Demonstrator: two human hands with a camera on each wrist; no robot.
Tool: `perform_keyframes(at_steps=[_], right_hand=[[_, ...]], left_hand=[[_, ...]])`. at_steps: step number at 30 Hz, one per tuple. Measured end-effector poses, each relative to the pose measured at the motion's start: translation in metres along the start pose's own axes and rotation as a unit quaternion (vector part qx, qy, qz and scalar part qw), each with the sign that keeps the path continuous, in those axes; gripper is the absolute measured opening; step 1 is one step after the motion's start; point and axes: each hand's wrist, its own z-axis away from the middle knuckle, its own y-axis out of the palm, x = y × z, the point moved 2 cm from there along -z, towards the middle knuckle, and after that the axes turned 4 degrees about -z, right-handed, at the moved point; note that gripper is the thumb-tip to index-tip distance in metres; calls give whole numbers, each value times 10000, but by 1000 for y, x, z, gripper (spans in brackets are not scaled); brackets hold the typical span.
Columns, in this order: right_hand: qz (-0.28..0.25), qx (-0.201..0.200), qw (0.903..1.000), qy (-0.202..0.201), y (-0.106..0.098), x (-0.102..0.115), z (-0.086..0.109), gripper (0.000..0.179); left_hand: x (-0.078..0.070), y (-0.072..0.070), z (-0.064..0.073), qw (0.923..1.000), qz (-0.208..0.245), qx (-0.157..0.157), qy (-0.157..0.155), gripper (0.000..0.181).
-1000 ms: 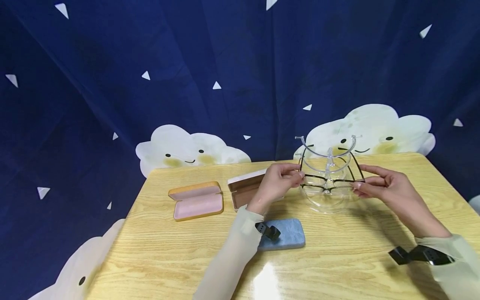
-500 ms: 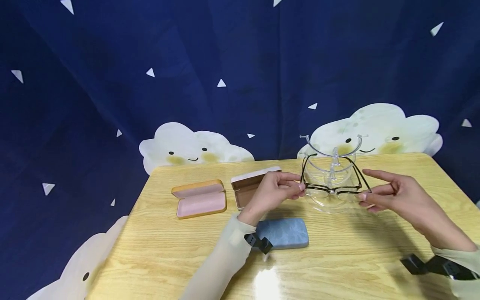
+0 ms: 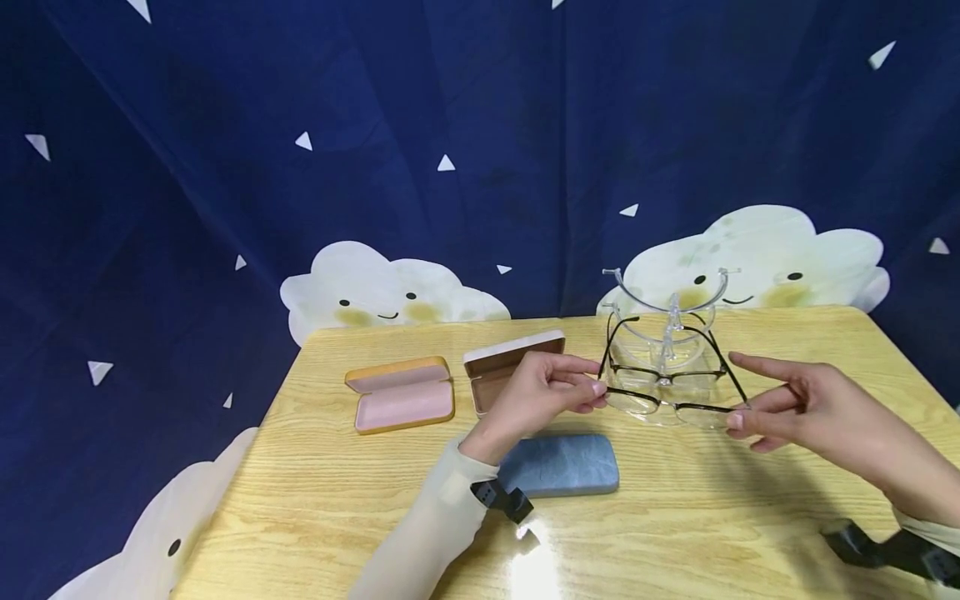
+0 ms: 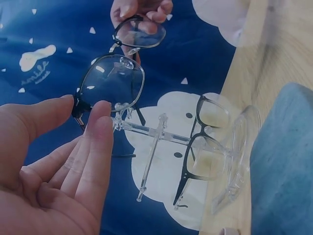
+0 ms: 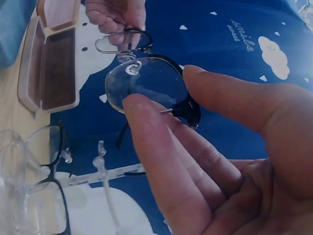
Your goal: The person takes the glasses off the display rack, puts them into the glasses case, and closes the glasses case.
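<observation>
A pair of half-rim glasses [image 3: 667, 404], dark along the brow, is held up between my two hands, in front of a clear display stand [image 3: 674, 310]. My left hand [image 3: 542, 387] pinches its left hinge corner between thumb and fingers. At the opposite corner my right hand [image 3: 813, 410] does the same. The temples are unfolded and point away towards the stand. A second pair of black-framed glasses [image 4: 190, 152] sits low on the stand, behind the held pair in the head view. Both lenses of the held pair show in the right wrist view.
An open yellow glasses case [image 3: 401, 408] with pink lining lies at the left. Beside it is an open white case [image 3: 513, 343], brown inside, partly covered by my left hand. A closed blue case [image 3: 564, 465] lies nearer, by my left forearm. Behind the wooden table [image 3: 315, 508] hangs a dark blue curtain [image 3: 480, 108].
The held glasses have come off the stand's front, towards me and slightly down, with both hands moving along. A gap now shows between them and the second pair.
</observation>
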Motion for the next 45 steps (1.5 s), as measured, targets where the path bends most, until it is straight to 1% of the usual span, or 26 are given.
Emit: perform_keyframes(at_steps=[4, 11, 15, 20, 23, 28, 33, 38, 41, 45], right_hand=[[71, 46, 10000, -15, 1, 5, 3, 82], [-87, 61, 9999, -117, 5, 4, 3, 85], [-100, -58, 9994, -322, 9, 3, -1, 82], [-207, -129, 9972, -707, 21, 3, -11, 77], [-233, -149, 9960, -854, 28, 6, -17, 75], [-77, -246, 9957, -888, 39, 14, -27, 75], [-312, -204, 9950, -931, 46, 26, -38, 74], [-381, -240, 9959, -787, 52, 37, -52, 72], [-332, -337, 9958, -780, 56, 43, -62, 71], [-412, -523, 9939, -876, 63, 50, -74, 68]], left_hand=[[-1, -2, 5, 10000, -3, 61, 21, 35], [1, -7, 14, 10000, -81, 42, -1, 37], [0, -12, 20, 10000, -84, -29, 3, 38], [2, -24, 29, 9997, -134, -215, 23, 38], [4, -31, 34, 9993, -194, -330, -1, 39], [6, -43, 41, 9983, -191, -547, -20, 39], [6, -55, 45, 9972, -229, -709, 88, 40], [5, -66, 48, 9957, -199, -886, 192, 41], [5, -74, 50, 9936, -297, -1077, 182, 41], [5, -83, 50, 9887, -545, -1371, 250, 41]])
